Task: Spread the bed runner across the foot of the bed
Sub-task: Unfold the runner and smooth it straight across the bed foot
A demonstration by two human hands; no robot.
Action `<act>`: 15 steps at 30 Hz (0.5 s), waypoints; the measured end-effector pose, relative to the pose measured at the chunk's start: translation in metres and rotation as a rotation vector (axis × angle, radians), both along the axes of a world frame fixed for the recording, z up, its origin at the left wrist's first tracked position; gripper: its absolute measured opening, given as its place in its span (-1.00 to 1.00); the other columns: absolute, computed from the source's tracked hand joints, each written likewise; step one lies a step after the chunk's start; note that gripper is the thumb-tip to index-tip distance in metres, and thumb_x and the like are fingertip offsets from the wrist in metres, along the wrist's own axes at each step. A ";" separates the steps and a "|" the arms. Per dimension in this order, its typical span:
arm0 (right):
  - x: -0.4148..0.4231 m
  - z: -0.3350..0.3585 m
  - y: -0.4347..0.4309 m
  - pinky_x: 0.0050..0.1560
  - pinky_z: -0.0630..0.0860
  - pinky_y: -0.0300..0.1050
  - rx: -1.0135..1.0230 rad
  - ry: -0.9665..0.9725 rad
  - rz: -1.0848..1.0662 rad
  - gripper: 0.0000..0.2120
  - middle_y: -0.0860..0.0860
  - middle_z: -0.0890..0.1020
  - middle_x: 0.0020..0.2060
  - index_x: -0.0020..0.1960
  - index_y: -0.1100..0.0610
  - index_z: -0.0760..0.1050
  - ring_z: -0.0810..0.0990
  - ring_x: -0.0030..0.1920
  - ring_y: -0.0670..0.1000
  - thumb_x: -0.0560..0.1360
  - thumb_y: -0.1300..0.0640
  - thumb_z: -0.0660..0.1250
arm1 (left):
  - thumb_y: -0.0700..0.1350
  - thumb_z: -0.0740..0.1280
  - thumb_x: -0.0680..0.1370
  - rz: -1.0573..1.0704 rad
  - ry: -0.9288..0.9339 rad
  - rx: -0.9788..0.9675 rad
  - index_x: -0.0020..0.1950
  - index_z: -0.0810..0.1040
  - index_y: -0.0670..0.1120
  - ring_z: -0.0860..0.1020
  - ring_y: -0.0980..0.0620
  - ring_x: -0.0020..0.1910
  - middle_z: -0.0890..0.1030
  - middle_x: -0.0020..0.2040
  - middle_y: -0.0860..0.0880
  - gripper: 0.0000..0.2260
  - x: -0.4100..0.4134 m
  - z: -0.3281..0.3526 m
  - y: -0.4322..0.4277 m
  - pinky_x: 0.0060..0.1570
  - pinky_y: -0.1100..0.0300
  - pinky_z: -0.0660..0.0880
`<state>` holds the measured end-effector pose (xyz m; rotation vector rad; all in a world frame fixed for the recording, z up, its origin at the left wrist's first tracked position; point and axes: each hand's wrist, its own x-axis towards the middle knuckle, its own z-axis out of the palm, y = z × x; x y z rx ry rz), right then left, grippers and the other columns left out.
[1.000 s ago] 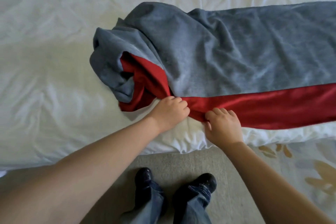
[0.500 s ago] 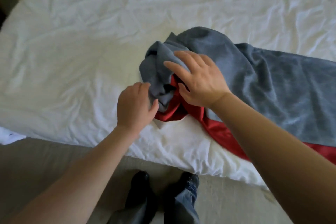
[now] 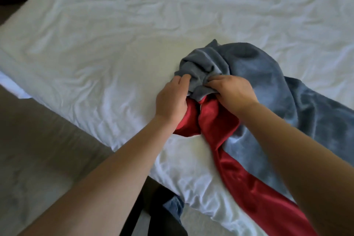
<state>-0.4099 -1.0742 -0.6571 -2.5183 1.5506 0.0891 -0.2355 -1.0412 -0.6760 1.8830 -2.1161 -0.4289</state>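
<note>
Bed (image 3: pixel 115 44), bunched bed runner (image 3: pixel 258 74), seemingly gripped by left hand (image 3: pixel 170 101), right hand (image 3: pixel 233 92) fingers (image 3: pixel 213 82)

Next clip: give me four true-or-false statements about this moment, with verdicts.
1. The left hand and right hand both grip the bunched grey end of the bed runner. True.
2. The bed runner lies flat across the whole bed. False: it is bunched, and the white sheet left of it is uncovered.
3. A red band runs along its near edge. True.
4. The right hand rests flat on the sheet. False: it grips the runner.
</note>
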 end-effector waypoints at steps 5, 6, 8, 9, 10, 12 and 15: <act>-0.020 0.022 -0.026 -0.17 0.44 0.03 -0.122 -0.046 -0.066 -0.74 0.12 0.61 0.01 0.13 0.13 0.54 0.56 0.01 0.21 0.48 0.24 0.22 | -0.27 0.17 0.50 0.021 -0.104 -0.142 0.21 0.48 -0.08 0.51 -0.20 0.01 0.53 0.07 -0.11 -0.69 -0.008 0.039 -0.049 -0.19 -0.08 0.47; -0.028 0.028 -0.029 -0.18 0.43 0.06 -0.159 -0.105 -0.098 -0.75 0.17 0.62 -0.01 0.11 0.18 0.55 0.57 -0.01 0.24 0.47 0.26 0.23 | -0.28 0.18 0.50 0.005 -0.093 -0.183 0.20 0.49 -0.08 0.51 -0.20 0.02 0.54 0.07 -0.12 -0.69 -0.016 0.050 -0.059 -0.18 -0.10 0.47; -0.054 0.040 -0.029 -0.22 0.44 0.10 -0.241 -0.232 -0.198 -0.78 0.25 0.62 -0.06 0.04 0.26 0.57 0.58 -0.08 0.29 0.42 0.32 0.26 | -0.26 0.19 0.52 -0.074 -0.067 -0.256 0.19 0.52 -0.09 0.51 -0.19 0.04 0.55 0.08 -0.12 -0.72 -0.042 0.071 -0.077 -0.13 -0.11 0.47; -0.070 0.043 -0.025 -0.23 0.45 0.10 -0.276 -0.269 -0.264 -0.77 0.27 0.62 -0.08 0.03 0.28 0.57 0.59 -0.11 0.32 0.39 0.35 0.28 | -0.23 0.18 0.53 -0.123 -0.066 -0.281 0.18 0.53 -0.09 0.51 -0.18 0.04 0.56 0.08 -0.11 -0.73 -0.060 0.079 -0.083 -0.12 -0.10 0.46; -0.088 0.043 -0.018 -0.24 0.47 0.10 -0.295 -0.283 -0.339 -0.75 0.29 0.62 -0.09 0.03 0.28 0.57 0.59 -0.13 0.33 0.37 0.37 0.29 | -0.20 0.18 0.54 -0.178 -0.077 -0.302 0.17 0.55 -0.08 0.52 -0.18 0.05 0.57 0.08 -0.11 -0.74 -0.081 0.085 -0.087 -0.11 -0.09 0.46; -0.124 0.035 0.005 -0.25 0.48 0.07 -0.284 -0.250 -0.498 -0.75 0.28 0.63 -0.10 0.04 0.23 0.58 0.60 -0.17 0.34 0.38 0.35 0.31 | -0.14 0.13 0.55 -0.335 -0.111 -0.328 0.11 0.57 -0.09 0.53 -0.18 0.05 0.58 0.05 -0.12 -0.74 -0.126 0.088 -0.088 -0.09 -0.07 0.41; -0.165 0.010 0.048 -0.30 0.45 0.01 -0.150 -0.116 -0.655 -0.89 0.23 0.63 -0.18 -0.06 0.16 0.55 0.61 -0.19 0.30 0.44 0.25 0.29 | -0.07 0.02 0.59 -0.624 -0.225 -0.213 0.16 0.54 -0.10 0.50 -0.13 0.13 0.54 0.13 -0.11 -0.66 -0.191 0.070 -0.071 0.00 -0.02 0.42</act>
